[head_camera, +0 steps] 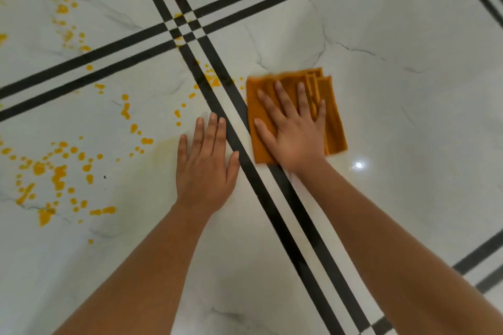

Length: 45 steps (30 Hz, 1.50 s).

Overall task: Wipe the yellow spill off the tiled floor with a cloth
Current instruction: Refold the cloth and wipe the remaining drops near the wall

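A folded orange cloth (333, 114) lies flat on the white marble floor, right of the black double stripe. My right hand (292, 130) presses on it, palm down with fingers spread. My left hand (205, 163) rests flat on the bare tile left of the stripe, holding nothing. Yellow spill droplets (58, 171) scatter over the left tiles. More yellow spots (211, 79) sit on and beside the stripe just left of the cloth. A faint yellowish smear (166, 144) shows beside my left hand.
Black double stripes (261, 190) cross the white tiled floor (408, 117) and meet at an intersection (185, 27) above the hands. Further splashes (65, 5) dot the far left tile. A light glare (358, 165) reflects right of my right wrist.
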Available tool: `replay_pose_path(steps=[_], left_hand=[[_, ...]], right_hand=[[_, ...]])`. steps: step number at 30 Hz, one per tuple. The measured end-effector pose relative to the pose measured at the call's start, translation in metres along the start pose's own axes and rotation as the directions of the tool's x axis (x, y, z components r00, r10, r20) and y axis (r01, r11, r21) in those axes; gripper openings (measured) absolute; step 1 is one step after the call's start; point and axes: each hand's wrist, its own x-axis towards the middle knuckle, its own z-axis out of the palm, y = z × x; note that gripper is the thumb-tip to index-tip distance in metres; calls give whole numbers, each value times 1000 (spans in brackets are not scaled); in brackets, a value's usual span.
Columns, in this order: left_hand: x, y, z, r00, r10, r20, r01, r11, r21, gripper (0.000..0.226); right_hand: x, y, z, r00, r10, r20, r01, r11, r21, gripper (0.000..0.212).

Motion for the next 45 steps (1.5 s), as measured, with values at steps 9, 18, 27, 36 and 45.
replay_pose_path(steps=[9, 18, 27, 36, 45], left_hand=[[9, -8, 5, 999, -24, -37, 23, 1000, -13, 62], [-3, -20, 5, 999, 42, 2, -42, 999, -20, 64], [28, 39, -28, 991, 48, -122, -78, 966, -248, 63], [69, 63, 6, 989, 150, 2, -150, 986, -70, 72], [78, -24, -5, 997, 31, -73, -34, 999, -34, 75]], right_hand=[[21, -7, -1, 999, 31, 28, -31, 1000, 4, 60], [15, -26, 5, 995, 81, 60, -82, 997, 10, 59], [-47, 10, -18, 970, 244, -13, -231, 935, 269, 59], [-49, 27, -11, 963, 265, 41, -267, 937, 227, 61], [-27, -17, -10, 985, 166, 47, -172, 964, 201, 72]])
